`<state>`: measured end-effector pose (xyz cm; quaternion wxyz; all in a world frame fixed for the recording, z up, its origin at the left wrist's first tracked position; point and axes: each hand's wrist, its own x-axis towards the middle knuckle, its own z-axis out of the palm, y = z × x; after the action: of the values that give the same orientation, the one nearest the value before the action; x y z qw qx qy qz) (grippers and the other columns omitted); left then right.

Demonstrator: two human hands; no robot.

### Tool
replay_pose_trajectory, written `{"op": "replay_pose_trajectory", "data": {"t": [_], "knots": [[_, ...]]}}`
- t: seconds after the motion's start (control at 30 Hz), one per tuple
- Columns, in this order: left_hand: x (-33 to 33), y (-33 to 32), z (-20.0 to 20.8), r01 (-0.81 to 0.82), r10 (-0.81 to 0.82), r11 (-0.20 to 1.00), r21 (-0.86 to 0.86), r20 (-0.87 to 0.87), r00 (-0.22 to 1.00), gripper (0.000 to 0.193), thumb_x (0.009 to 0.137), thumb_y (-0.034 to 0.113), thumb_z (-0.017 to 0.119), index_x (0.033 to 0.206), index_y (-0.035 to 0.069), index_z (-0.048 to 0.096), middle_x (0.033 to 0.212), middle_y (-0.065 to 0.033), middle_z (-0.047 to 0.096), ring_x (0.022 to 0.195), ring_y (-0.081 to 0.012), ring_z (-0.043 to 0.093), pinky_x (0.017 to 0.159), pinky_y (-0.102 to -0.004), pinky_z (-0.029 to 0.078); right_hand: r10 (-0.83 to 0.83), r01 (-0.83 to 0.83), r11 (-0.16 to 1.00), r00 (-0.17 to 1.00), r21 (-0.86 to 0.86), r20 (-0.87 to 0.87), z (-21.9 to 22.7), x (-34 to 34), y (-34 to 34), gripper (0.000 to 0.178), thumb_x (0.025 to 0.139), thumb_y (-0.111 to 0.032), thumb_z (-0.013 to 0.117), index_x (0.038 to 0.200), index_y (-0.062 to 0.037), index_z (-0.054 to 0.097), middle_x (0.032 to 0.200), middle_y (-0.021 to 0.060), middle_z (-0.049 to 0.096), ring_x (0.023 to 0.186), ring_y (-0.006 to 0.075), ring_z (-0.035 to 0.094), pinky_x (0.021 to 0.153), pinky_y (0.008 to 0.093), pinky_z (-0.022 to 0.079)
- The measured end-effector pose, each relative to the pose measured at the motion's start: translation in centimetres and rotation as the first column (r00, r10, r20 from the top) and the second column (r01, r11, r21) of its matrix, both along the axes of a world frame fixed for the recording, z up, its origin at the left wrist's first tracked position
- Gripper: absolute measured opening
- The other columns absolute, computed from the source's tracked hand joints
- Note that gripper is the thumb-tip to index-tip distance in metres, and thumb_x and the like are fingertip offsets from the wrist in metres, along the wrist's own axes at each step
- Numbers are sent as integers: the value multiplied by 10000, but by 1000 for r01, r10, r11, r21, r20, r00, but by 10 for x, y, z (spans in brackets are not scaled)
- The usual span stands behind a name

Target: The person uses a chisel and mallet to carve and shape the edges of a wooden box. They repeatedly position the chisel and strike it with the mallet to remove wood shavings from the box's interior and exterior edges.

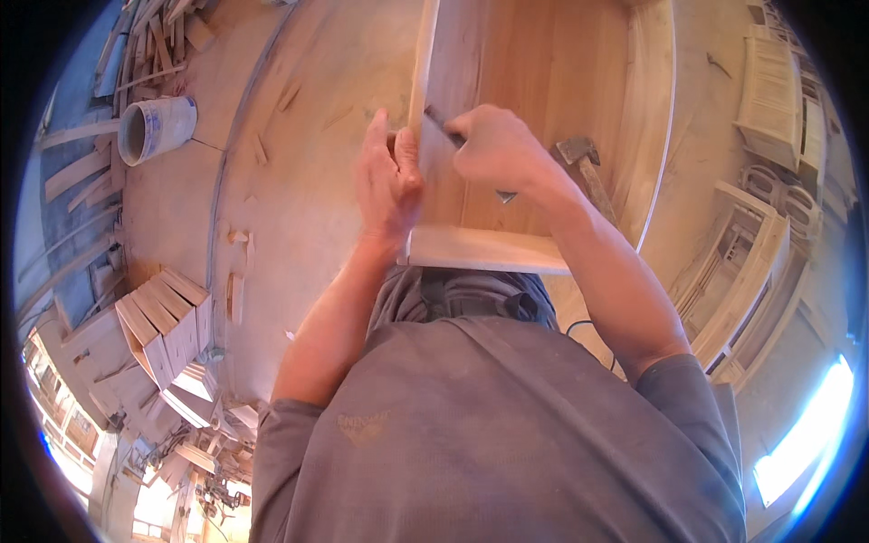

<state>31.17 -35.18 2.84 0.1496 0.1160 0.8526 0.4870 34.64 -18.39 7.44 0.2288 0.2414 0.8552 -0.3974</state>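
In front of me lies a large open wooden box (475, 244), like a drawer or cabinet carcass, its near edge against my lap. My left hand (391, 185) is beside the outer face of its left wall, with fingers stretched forward and the thumb near the wall. My right hand (502, 149) is closed round a slim dark tool (442, 125), whose end reaches the inside of that wall. The fist hides most of the tool, so its kind is unclear. A small metal tip (505, 196) shows below the fist. Inside the box rests a hammer (590, 172) with a wooden handle.
A white bucket (167, 127) lies on its side at the left, near scrap wood (167, 41). Stacked boards (167, 312) stand nearer on the left. Wooden frames (742, 271) and a slatted wooden panel (769, 95) lie to the right. Offcuts are scattered over the floor.
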Motion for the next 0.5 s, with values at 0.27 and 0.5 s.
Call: {"op": "replay_pose_trajectory", "data": {"t": [0.27, 0.5], "knots": [[19, 35, 28, 424, -342, 904, 57, -495, 798, 542, 811, -78, 625, 1342, -87, 517, 1451, -282, 467, 1311, -478, 460, 1107, -516, 398, -381, 286, 882, 900, -375, -210, -31, -17, 20, 207, 845, -111, 650, 994, 23, 703, 886, 161, 712, 771, 251, 675, 686, 400, 551], [5, 52, 14, 485, -410, 874, 32, -487, 771, 344, 840, -3, 732, 1166, -30, 624, 1415, -272, 525, 1271, -445, 534, 1065, -488, 458, -690, 691, 205, 604, -693, 398, -50, -31, 29, 260, 936, -231, 680, 968, 27, 699, 863, 92, 666, 735, 203, 618, 638, 357, 510]]}}
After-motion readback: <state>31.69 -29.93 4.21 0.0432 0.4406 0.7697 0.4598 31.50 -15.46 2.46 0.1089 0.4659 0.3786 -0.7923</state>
